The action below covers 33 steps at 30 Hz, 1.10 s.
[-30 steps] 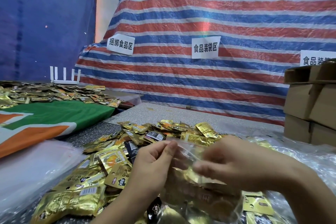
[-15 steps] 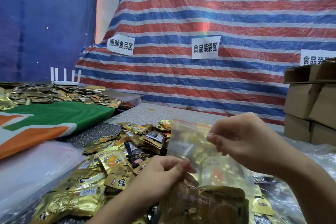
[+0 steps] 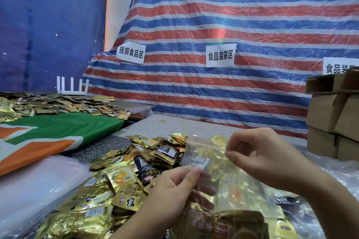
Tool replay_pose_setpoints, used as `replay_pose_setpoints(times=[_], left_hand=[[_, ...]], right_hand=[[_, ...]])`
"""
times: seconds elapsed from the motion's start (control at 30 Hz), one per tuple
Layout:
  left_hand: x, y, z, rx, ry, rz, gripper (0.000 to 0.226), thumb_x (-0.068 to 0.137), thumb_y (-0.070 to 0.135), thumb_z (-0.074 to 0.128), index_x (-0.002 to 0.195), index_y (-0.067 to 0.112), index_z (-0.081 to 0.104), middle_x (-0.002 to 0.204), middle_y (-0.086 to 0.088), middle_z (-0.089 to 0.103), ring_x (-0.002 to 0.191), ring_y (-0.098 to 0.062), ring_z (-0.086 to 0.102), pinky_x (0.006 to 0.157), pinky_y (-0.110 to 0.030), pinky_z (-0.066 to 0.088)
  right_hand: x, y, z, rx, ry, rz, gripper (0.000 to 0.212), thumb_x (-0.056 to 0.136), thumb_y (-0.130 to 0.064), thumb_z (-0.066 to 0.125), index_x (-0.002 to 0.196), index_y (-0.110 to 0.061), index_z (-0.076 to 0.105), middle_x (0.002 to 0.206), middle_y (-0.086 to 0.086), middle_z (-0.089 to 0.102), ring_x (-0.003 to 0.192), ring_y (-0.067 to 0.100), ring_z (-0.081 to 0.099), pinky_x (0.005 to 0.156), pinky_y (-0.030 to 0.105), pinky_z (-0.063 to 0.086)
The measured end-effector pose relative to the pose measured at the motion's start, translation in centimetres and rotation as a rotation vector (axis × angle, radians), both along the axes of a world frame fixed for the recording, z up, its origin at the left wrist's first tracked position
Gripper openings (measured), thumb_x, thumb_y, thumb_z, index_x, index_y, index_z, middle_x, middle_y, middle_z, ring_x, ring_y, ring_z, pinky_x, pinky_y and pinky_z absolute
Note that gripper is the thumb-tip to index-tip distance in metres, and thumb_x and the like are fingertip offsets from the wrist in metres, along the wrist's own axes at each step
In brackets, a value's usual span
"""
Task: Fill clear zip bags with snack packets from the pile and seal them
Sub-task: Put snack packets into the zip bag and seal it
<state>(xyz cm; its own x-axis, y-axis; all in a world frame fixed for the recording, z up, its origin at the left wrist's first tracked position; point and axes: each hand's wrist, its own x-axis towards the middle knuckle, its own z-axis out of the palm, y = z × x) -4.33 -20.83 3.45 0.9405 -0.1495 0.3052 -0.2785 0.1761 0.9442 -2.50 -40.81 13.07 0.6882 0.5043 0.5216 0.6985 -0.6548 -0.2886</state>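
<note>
- Right hand (image 3: 258,159) pinching zip bag (image 3: 211,163) top at 3 o'clock; left hand (image 3: 174,186) pinching its side at 7 o'clock.
- Above snack pile (image 3: 124,172), packets low inside.
- Risk: uneven pull, zip half-sealed, packets spilling.

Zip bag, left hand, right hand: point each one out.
zip bag (image 3: 211,158), head view, clear upper panel.
left hand (image 3: 174,186), head view, back of hand.
right hand (image 3: 262,153), head view, back of hand.
</note>
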Motion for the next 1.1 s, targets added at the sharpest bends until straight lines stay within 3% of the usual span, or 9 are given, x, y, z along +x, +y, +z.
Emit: replay_pose_setpoints(times=[0.3,0.4,0.53,0.6,0.67,0.8,0.9,1.0,1.1], left_hand=[[-0.1,0.0,0.3,-0.047,-0.03,0.001,0.024,0.086,0.035,0.056,0.091,0.018,0.073,0.084,-0.018,0.075,0.062,-0.031,0.071,0.058,-0.031,0.054],[-0.3,0.1,0.5,-0.053,-0.051,0.057,0.029,0.083,0.043,0.055,0.091,0.021,0.073,0.085,-0.017,0.075,0.065,-0.033,0.072,0.055,-0.031,0.054],[-0.3,0.0,0.5,-0.039,-0.083,0.11,0.023,0.094,0.029,0.052,0.101,0.014,0.068,0.083,-0.016,0.075,0.061,-0.031,0.07,0.052,-0.028,0.053],[-0.4,-0.2,0.3,-0.028,-0.097,0.122,0.019,0.1,0.018,0.049,0.101,0.014,0.067,0.081,-0.014,0.074,0.061,-0.032,0.07,0.051,-0.027,0.052],[-0.4,-0.3,0.2,-0.012,-0.109,0.127,0.02,0.102,0.013,0.047,0.1,0.012,0.066,0.078,-0.012,0.074,0.06,-0.031,0.069,0.052,-0.027,0.052],[-0.3,-0.3,0.3,-0.009,-0.139,0.161,0.02,0.101,0.013,0.048,0.095,0.012,0.067,0.078,-0.009,0.074,0.059,-0.027,0.069,0.051,-0.027,0.051],[0.2,0.1,0.3,-0.032,-0.161,0.225,0.024,0.099,0.021,0.051,0.086,0.021,0.07,0.08,-0.009,0.075,0.061,-0.028,0.071,0.053,-0.028,0.053],[0.7,0.4,0.0,-0.021,-0.16,0.259,0.026,0.097,0.024,0.054,0.078,0.028,0.072,0.076,-0.007,0.074,0.062,-0.025,0.072,0.056,-0.03,0.055],[0.9,0.5,-0.3,0.02,-0.175,0.249,0.022,0.086,0.04,0.057,0.081,0.025,0.072,0.075,-0.007,0.073,0.066,-0.024,0.073,0.061,-0.031,0.058]], right_hand=[[-0.7,-0.6,1.1,-0.035,-0.043,-0.106,0.014,0.088,-0.034,0.07,0.075,-0.03,0.068,0.075,-0.015,0.066,0.07,0.009,0.059,0.063,0.031,0.051],[-0.7,-0.1,0.9,-0.112,-0.011,-0.125,0.011,0.09,-0.038,0.065,0.08,-0.034,0.062,0.085,-0.014,0.061,0.085,-0.002,0.054,0.07,0.025,0.048],[-1.2,1.1,0.4,-0.129,-0.017,-0.154,0.031,0.08,-0.068,0.046,0.105,-0.05,0.043,0.105,-0.04,0.042,0.104,-0.024,0.038,0.078,0.006,0.036],[-1.5,2.2,0.0,-0.107,-0.036,-0.134,0.052,0.075,-0.073,0.04,0.124,-0.055,0.036,0.109,-0.041,0.04,0.103,-0.023,0.041,0.078,0.002,0.035],[-1.4,3.2,-0.6,-0.098,-0.053,-0.115,0.052,0.082,-0.068,0.043,0.131,-0.048,0.042,0.113,-0.033,0.049,0.105,-0.014,0.046,0.083,0.008,0.039],[-0.7,4.3,-1.6,-0.037,-0.114,-0.094,0.007,0.093,-0.035,0.062,0.09,-0.029,0.065,0.081,-0.012,0.065,0.081,0.002,0.057,0.073,0.026,0.048],[-0.3,4.7,-1.9,0.026,-0.077,-0.065,0.018,0.09,-0.023,0.068,0.074,-0.027,0.064,0.067,-0.008,0.064,0.072,0.005,0.059,0.064,0.026,0.047],[0.1,4.8,-2.3,0.033,-0.072,-0.06,0.02,0.093,-0.032,0.064,0.074,-0.031,0.059,0.07,-0.008,0.061,0.073,0.005,0.056,0.062,0.027,0.045],[0.4,4.5,-2.6,-0.117,0.071,-0.091,0.031,0.087,-0.065,0.051,0.089,-0.035,0.058,0.085,-0.014,0.062,0.079,0.0,0.056,0.067,0.024,0.047]])
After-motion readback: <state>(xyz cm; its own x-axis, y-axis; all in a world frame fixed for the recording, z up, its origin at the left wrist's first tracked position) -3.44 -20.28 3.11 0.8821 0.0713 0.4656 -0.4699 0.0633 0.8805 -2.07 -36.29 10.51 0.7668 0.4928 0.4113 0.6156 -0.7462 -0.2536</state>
